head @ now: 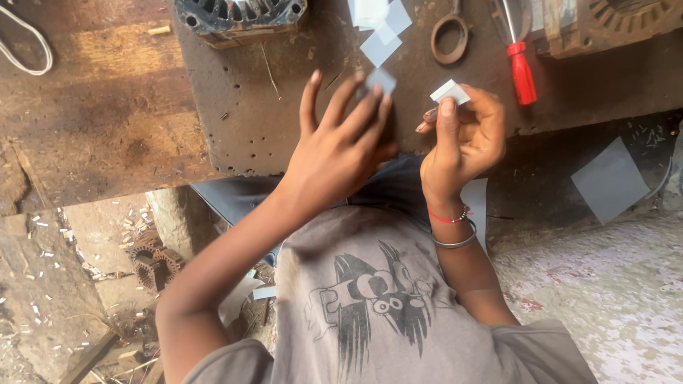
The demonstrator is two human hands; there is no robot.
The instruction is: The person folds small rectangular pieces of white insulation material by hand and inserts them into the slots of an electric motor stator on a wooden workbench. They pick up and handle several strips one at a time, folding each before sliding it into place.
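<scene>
Head view, looking straight down: a scarred, dark wooden workbench (235,121) fills the top of the frame, with a dusty concrete floor (612,299) at four o'clock and scattered scrap at eight o'clock. The person's grey printed shirt takes up the bottom centre.

The left hand (341,146) sits just left of centre, fingers spread fairly wide, with a small grey paper slip (381,78) pinched lightly at the fingertips at twelve o'clock of the hand. The right hand (466,135), just right of centre, is curled narrow, pinching a folded white paper piece (449,91) between thumb and forefinger. A red thread and a metal bangle (455,240) circle that wrist. Both hands hover over the bench edge, close together but not touching.

Likely risks: the grip on each slip looks light, so one could slide out and drop off the bench edge onto the littered floor, where it would be hard to find among similar scraps.

Around them: more cut paper pieces (380,32) at twelve o'clock, a rusty metal ring (449,39) at one o'clock, a red-handled screwdriver (521,67) at two o'clock, and a motor stator (238,18) at eleven o'clock. A second stator (612,25) sits at the top right corner. A larger grey sheet (610,181) lies on the floor at three o'clock. Nothing lies between the two hands.
</scene>
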